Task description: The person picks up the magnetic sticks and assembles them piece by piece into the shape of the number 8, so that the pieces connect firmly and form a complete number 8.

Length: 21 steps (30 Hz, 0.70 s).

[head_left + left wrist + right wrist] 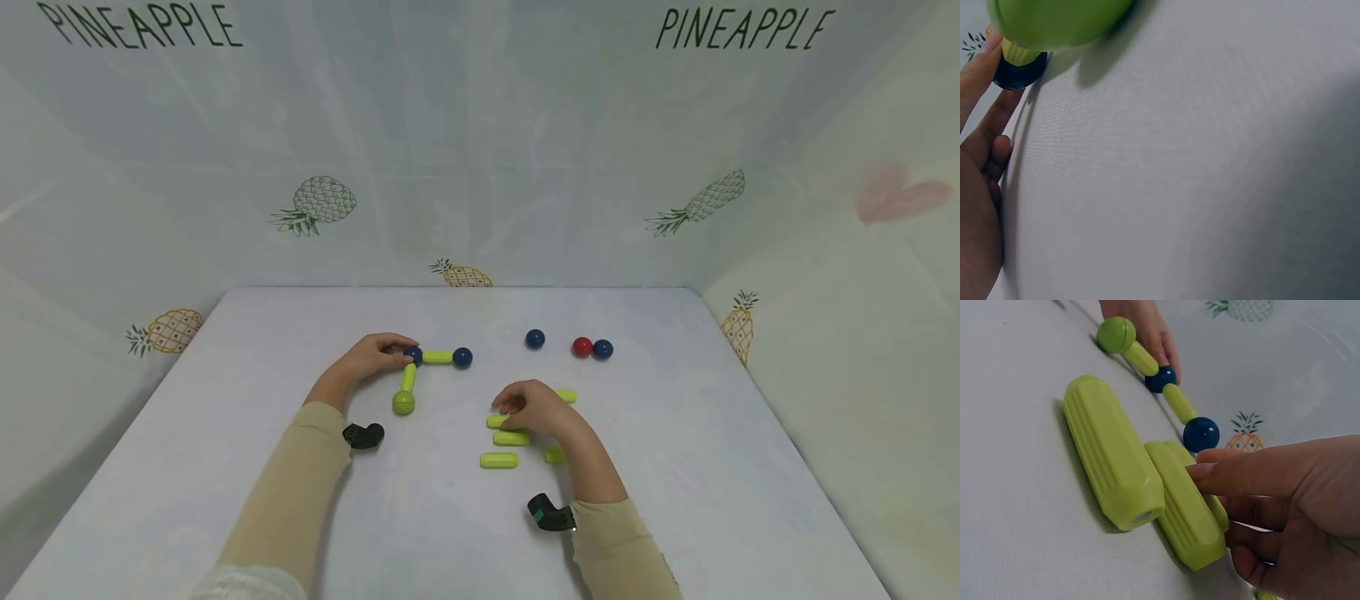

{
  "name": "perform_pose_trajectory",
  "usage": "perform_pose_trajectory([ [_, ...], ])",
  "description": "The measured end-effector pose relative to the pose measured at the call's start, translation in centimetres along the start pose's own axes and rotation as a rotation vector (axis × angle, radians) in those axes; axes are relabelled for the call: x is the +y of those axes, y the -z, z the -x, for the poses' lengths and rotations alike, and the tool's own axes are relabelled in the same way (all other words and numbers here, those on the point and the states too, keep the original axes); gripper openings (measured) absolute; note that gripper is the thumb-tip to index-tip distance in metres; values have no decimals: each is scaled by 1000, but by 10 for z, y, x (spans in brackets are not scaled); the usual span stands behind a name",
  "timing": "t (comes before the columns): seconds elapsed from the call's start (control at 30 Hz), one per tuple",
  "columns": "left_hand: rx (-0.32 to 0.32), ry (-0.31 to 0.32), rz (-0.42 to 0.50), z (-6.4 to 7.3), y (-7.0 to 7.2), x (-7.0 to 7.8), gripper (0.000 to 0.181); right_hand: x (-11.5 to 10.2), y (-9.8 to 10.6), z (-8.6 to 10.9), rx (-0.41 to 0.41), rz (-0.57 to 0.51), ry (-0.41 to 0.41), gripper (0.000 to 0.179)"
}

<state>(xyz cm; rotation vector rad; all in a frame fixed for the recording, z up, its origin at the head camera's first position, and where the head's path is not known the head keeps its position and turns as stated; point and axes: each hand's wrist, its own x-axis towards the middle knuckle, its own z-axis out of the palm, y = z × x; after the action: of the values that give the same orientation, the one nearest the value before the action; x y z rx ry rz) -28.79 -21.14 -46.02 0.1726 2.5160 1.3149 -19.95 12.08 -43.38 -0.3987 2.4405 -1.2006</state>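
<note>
My left hand (371, 356) holds a dark blue ball (413, 356) between thumb and fingers. From that ball a yellow-green magnetic rod (437, 357) runs right to a second blue ball (462, 357). Another rod (408, 377) runs from it towards me and ends in a green ball (403, 403), large at the top of the left wrist view. My right hand (540, 408) pinches a loose yellow-green magnetic rod (496, 422) on the table, its far side partly hidden by the fingers. Two more rods, one (1113, 453) nearest the camera, lie beside it in the right wrist view.
Loose rods (498, 460) lie around my right hand, one (554, 455) partly under the wrist and one (567, 396) behind the hand. Farther back are a blue ball (535, 339) and a red ball (582, 347) touching another blue ball (603, 349). Pineapple-printed cloth (480, 150) surrounds the table.
</note>
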Motion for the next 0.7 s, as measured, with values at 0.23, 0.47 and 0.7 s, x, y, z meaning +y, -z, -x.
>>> perform_pose_trajectory([
  [0.23, 2, 4, -14, -3, -1, -3, 46, 2, -2, -2, -3, 5, -42, 20],
  [0.47, 14, 6, -18, -6, -2, -6, 47, 1, -1, -1, -7, 4, -47, 18],
  [0.7, 13, 15, -15, -4, -2, -3, 45, 1, -1, -1, -9, 4, -8, 17],
])
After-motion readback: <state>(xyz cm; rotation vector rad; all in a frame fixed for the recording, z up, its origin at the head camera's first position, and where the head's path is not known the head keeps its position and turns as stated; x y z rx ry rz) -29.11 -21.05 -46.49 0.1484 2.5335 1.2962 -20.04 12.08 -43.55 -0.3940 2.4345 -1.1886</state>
